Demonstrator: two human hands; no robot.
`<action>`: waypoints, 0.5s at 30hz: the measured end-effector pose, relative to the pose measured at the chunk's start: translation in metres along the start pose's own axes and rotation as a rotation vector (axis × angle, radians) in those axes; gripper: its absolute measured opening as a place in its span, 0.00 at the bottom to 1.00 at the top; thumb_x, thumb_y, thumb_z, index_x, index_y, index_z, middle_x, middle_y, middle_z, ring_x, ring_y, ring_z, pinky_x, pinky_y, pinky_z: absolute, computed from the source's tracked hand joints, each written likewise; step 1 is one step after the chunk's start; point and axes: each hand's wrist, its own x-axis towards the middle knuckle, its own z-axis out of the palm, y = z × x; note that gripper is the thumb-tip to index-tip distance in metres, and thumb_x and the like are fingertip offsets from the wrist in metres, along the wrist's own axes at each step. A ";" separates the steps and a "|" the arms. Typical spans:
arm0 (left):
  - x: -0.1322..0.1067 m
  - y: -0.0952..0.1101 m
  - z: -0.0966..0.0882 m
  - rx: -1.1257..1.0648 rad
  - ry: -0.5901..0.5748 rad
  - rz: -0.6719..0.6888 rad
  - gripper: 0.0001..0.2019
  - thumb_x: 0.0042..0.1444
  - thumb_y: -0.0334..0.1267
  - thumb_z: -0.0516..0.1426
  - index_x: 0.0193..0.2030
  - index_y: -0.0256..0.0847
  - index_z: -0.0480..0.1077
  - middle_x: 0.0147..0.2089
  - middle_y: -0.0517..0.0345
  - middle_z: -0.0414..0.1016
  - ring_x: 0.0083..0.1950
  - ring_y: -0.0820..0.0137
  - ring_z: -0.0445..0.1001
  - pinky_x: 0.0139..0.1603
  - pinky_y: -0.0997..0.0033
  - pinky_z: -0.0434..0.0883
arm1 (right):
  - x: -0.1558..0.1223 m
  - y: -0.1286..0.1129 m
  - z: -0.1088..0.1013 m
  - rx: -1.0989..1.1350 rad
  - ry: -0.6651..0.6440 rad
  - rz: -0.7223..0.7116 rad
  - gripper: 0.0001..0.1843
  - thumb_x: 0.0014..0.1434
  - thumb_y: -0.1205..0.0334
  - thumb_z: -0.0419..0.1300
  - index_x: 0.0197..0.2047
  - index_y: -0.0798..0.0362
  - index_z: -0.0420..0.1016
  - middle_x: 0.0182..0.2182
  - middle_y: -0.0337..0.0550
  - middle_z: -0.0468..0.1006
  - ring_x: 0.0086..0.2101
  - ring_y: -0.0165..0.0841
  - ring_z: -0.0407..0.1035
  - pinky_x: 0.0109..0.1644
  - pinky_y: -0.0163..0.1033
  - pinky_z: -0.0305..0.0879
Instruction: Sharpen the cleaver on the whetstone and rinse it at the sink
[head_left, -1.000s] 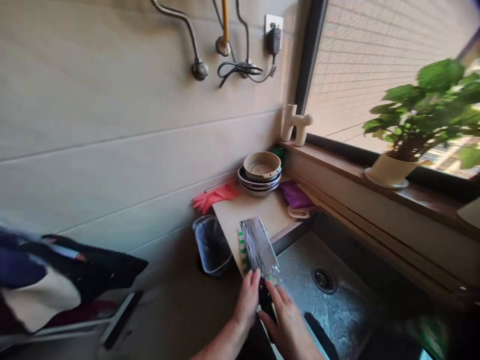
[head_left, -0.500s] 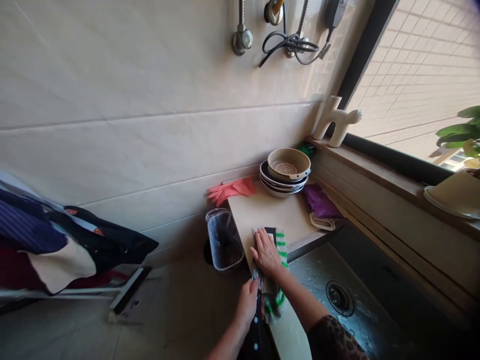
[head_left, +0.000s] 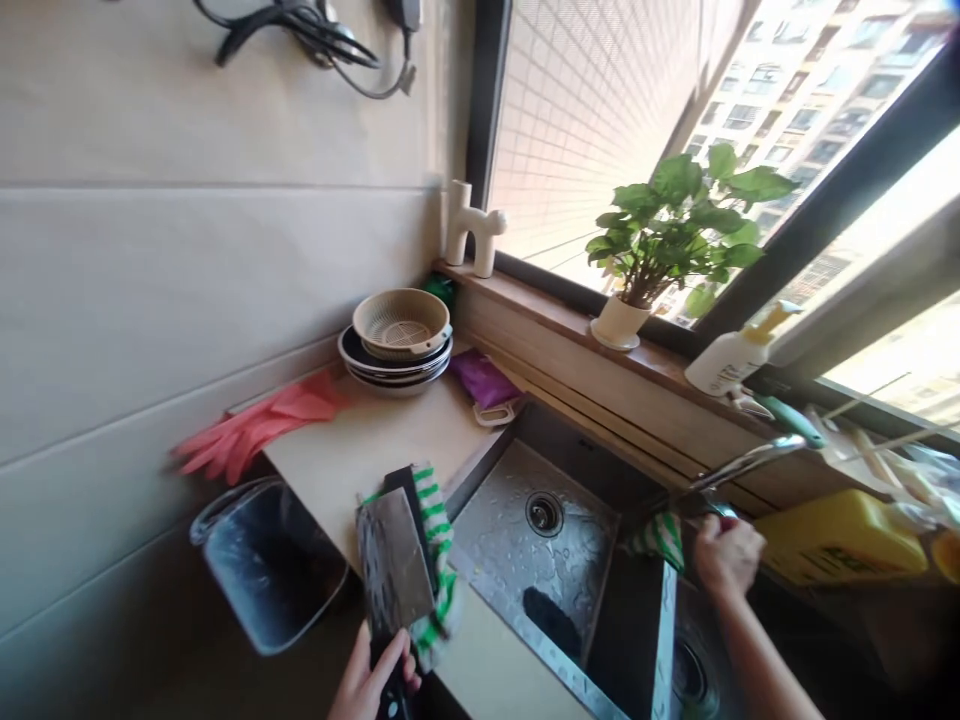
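My left hand (head_left: 371, 685) grips the dark handle of a cleaver (head_left: 395, 565) at the bottom edge of the view. The wide steel blade lies flat on a green-and-white striped cloth (head_left: 433, 560) spread over the counter (head_left: 360, 445) left of the sink (head_left: 540, 540). My right hand (head_left: 726, 553) is far to the right, fingers closed at the base of the faucet (head_left: 739, 468), touching a second green-and-white cloth (head_left: 660, 538) draped on the sink's far rim.
Pink rubber gloves (head_left: 251, 430), stacked plates with a beige strainer (head_left: 399, 325), a purple cloth (head_left: 484, 378) and a peeler sit at the counter's back. A clear bin (head_left: 266, 560) stands left of the counter. A potted plant (head_left: 667, 235), soap bottle (head_left: 731, 358) and yellow container (head_left: 840, 535) line the window side.
My right hand left the cleaver blade and moved right to the faucet. My left hand still holds the cleaver on the striped cloth. The view swung right toward the window.
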 end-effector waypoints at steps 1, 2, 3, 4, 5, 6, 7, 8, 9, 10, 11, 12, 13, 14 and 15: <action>-0.001 0.001 0.000 0.004 0.006 -0.038 0.31 0.29 0.51 0.75 0.38 0.45 0.66 0.26 0.68 0.72 0.26 0.70 0.73 0.27 0.70 0.73 | 0.021 0.015 -0.011 -0.049 0.032 0.058 0.36 0.61 0.49 0.42 0.58 0.73 0.63 0.57 0.84 0.61 0.61 0.67 0.52 0.58 0.70 0.52; -0.002 0.001 0.000 0.012 0.013 -0.063 0.32 0.28 0.51 0.75 0.39 0.46 0.65 0.26 0.68 0.72 0.27 0.68 0.74 0.27 0.68 0.73 | 0.038 0.027 -0.017 -0.087 0.029 0.088 0.37 0.60 0.50 0.43 0.60 0.73 0.61 0.59 0.84 0.58 0.63 0.68 0.50 0.59 0.70 0.50; -0.002 0.000 0.000 0.021 0.018 -0.068 0.33 0.28 0.53 0.74 0.39 0.46 0.65 0.26 0.68 0.72 0.25 0.68 0.74 0.26 0.68 0.73 | 0.052 0.036 -0.021 -0.116 -0.006 0.099 0.37 0.60 0.50 0.44 0.62 0.73 0.60 0.60 0.82 0.59 0.63 0.67 0.50 0.60 0.68 0.51; -0.001 -0.001 0.001 0.033 0.022 -0.051 0.33 0.29 0.55 0.74 0.39 0.46 0.64 0.25 0.69 0.70 0.23 0.70 0.72 0.24 0.69 0.71 | 0.063 0.042 -0.020 -0.135 -0.067 0.093 0.37 0.60 0.50 0.46 0.62 0.72 0.61 0.59 0.80 0.62 0.62 0.66 0.54 0.60 0.66 0.53; 0.000 -0.003 0.001 0.048 0.026 -0.021 0.33 0.30 0.58 0.73 0.38 0.46 0.63 0.24 0.70 0.69 0.20 0.72 0.68 0.21 0.71 0.69 | 0.073 0.046 -0.018 -0.146 -0.140 0.078 0.36 0.61 0.50 0.46 0.62 0.70 0.63 0.57 0.77 0.66 0.61 0.64 0.58 0.59 0.63 0.56; 0.001 -0.005 0.002 0.063 0.031 0.012 0.33 0.31 0.60 0.71 0.38 0.46 0.63 0.23 0.71 0.67 0.18 0.75 0.65 0.19 0.72 0.66 | 0.081 0.048 -0.013 -0.151 -0.211 0.062 0.35 0.62 0.49 0.45 0.62 0.69 0.65 0.55 0.76 0.69 0.58 0.63 0.62 0.58 0.61 0.59; 0.003 -0.007 0.003 0.078 0.040 0.038 0.34 0.32 0.62 0.70 0.39 0.46 0.62 0.23 0.72 0.66 0.17 0.77 0.62 0.17 0.74 0.63 | 0.088 0.049 -0.008 -0.174 -0.273 0.063 0.35 0.63 0.48 0.44 0.61 0.68 0.67 0.53 0.76 0.71 0.56 0.62 0.65 0.55 0.60 0.61; 0.004 -0.009 0.003 0.091 0.050 0.050 0.34 0.32 0.63 0.70 0.39 0.45 0.62 0.22 0.73 0.65 0.16 0.78 0.60 0.16 0.75 0.61 | 0.095 0.048 -0.003 -0.219 -0.320 0.083 0.36 0.64 0.46 0.42 0.60 0.68 0.68 0.52 0.77 0.72 0.55 0.63 0.67 0.53 0.60 0.63; 0.006 -0.010 0.003 0.101 0.065 0.055 0.35 0.32 0.64 0.69 0.39 0.45 0.62 0.22 0.73 0.65 0.16 0.78 0.59 0.15 0.75 0.60 | 0.102 0.047 0.002 -0.275 -0.354 0.110 0.38 0.65 0.44 0.39 0.60 0.68 0.69 0.52 0.79 0.72 0.54 0.63 0.68 0.51 0.60 0.64; 0.007 -0.011 0.003 0.109 0.077 0.060 0.35 0.32 0.65 0.69 0.39 0.46 0.61 0.22 0.73 0.65 0.16 0.79 0.58 0.15 0.76 0.59 | 0.108 0.046 0.006 -0.333 -0.378 0.139 0.41 0.66 0.42 0.38 0.60 0.68 0.70 0.52 0.80 0.72 0.53 0.63 0.69 0.49 0.60 0.65; 0.008 -0.011 0.003 0.117 0.086 0.062 0.36 0.32 0.66 0.69 0.39 0.46 0.61 0.22 0.74 0.64 0.16 0.79 0.58 0.15 0.76 0.59 | 0.113 0.044 0.009 -0.386 -0.395 0.164 0.42 0.66 0.40 0.37 0.60 0.68 0.71 0.53 0.80 0.71 0.54 0.63 0.69 0.48 0.60 0.66; 0.008 -0.011 0.003 0.123 0.094 0.067 0.36 0.31 0.66 0.69 0.39 0.46 0.61 0.21 0.74 0.64 0.15 0.79 0.57 0.15 0.76 0.59 | 0.118 0.043 0.012 -0.422 -0.407 0.178 0.42 0.66 0.40 0.37 0.59 0.68 0.71 0.53 0.79 0.71 0.54 0.62 0.69 0.47 0.58 0.67; 0.008 -0.012 0.003 0.128 0.099 0.074 0.36 0.31 0.67 0.68 0.39 0.46 0.61 0.21 0.74 0.64 0.15 0.79 0.57 0.15 0.76 0.59 | 0.121 0.043 0.014 -0.439 -0.411 0.183 0.42 0.66 0.41 0.36 0.59 0.68 0.72 0.54 0.78 0.72 0.54 0.61 0.69 0.47 0.57 0.67; 0.008 -0.012 0.003 0.131 0.101 0.084 0.36 0.32 0.67 0.68 0.39 0.46 0.60 0.21 0.75 0.64 0.15 0.79 0.57 0.15 0.77 0.59 | 0.123 0.043 0.015 -0.438 -0.406 0.181 0.41 0.67 0.43 0.36 0.58 0.68 0.73 0.54 0.77 0.72 0.54 0.61 0.69 0.47 0.57 0.68; 0.008 -0.012 0.003 0.132 0.099 0.091 0.35 0.32 0.67 0.68 0.38 0.46 0.60 0.21 0.75 0.63 0.15 0.79 0.57 0.15 0.77 0.59 | 0.125 0.044 0.017 -0.441 -0.397 0.182 0.39 0.67 0.45 0.36 0.57 0.67 0.74 0.53 0.76 0.73 0.54 0.60 0.70 0.47 0.56 0.68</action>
